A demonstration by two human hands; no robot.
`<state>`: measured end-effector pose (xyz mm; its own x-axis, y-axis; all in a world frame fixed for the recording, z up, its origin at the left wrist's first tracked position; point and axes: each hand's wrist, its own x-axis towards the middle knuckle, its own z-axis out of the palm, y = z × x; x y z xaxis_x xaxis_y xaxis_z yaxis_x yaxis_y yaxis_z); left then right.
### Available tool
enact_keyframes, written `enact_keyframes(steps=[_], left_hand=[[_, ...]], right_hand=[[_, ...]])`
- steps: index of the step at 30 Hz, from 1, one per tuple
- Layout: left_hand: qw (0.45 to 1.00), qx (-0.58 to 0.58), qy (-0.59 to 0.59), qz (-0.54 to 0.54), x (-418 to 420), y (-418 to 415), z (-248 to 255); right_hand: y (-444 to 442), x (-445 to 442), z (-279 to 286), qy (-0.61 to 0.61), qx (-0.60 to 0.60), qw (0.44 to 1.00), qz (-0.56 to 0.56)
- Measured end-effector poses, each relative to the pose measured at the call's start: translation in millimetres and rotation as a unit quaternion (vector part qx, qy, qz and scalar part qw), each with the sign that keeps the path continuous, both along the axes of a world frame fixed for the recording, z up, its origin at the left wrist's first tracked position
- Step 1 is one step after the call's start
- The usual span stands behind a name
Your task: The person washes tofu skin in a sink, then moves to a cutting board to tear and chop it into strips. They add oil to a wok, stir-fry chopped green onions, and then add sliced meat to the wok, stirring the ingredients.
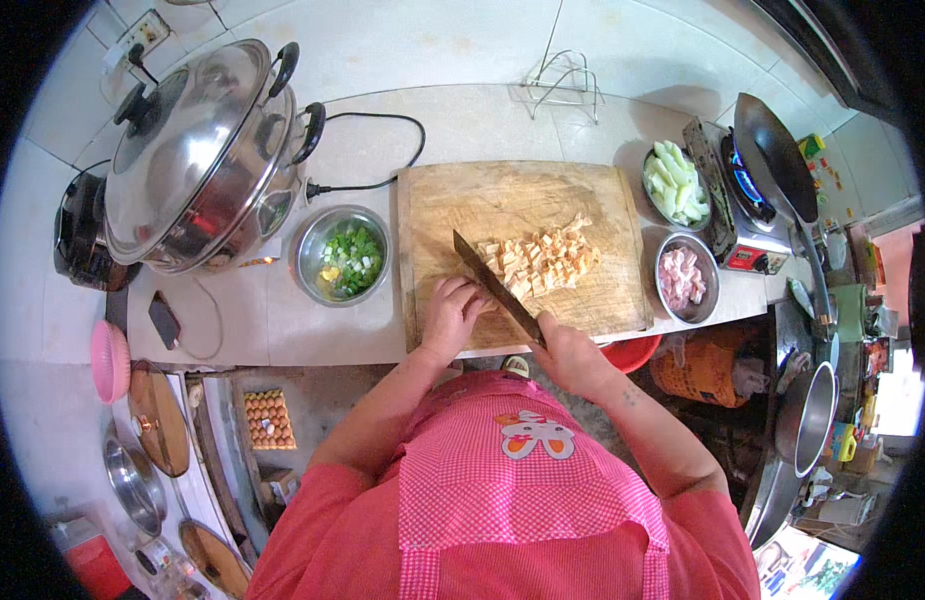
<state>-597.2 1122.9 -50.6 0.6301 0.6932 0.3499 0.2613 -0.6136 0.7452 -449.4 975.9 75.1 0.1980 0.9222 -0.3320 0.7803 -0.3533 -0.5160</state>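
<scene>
My right hand (571, 354) grips the handle of a kitchen knife (500, 289), its dark blade slanting up and left across a wooden cutting board (447, 202). On the blade's left side, my left hand (449, 315) rests low over the board with its fingers curled. The fingertips are close to the blade, and whatever may be under them is hidden. Right of the blade lies a loose heap of pale tan food pieces (545, 259), possibly tofu skin.
Left of the board stands a metal bowl (301, 262) of chopped green onion, beyond it a large lidded steamer pot (199, 157). On the right are bowls of pale green vegetable slices (676, 184) and raw meat (681, 277). A wok (774, 157) sits over a lit gas burner (746, 180).
</scene>
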Motion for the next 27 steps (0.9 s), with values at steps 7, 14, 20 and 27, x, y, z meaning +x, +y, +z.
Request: enact_keyframes(steps=[7,14,20,27], left_hand=[[1.000,-0.001,0.019,-0.019,-2,4,7],[0.999,0.036,-0.003,0.010,-24,-6,23],[0.995,0.078,0.053,-0.034,-18,-9,7],[0.996,0.058,0.040,-0.054,-31,-10,21]], right_hand=[[47,-8,-30,0.032,0.097,0.994,-0.041],[4,1,2,0.029,0.049,0.998,-0.004],[14,-15,-20,-0.011,0.050,0.999,0.016],[32,0,-39,0.068,0.131,0.988,-0.035]])
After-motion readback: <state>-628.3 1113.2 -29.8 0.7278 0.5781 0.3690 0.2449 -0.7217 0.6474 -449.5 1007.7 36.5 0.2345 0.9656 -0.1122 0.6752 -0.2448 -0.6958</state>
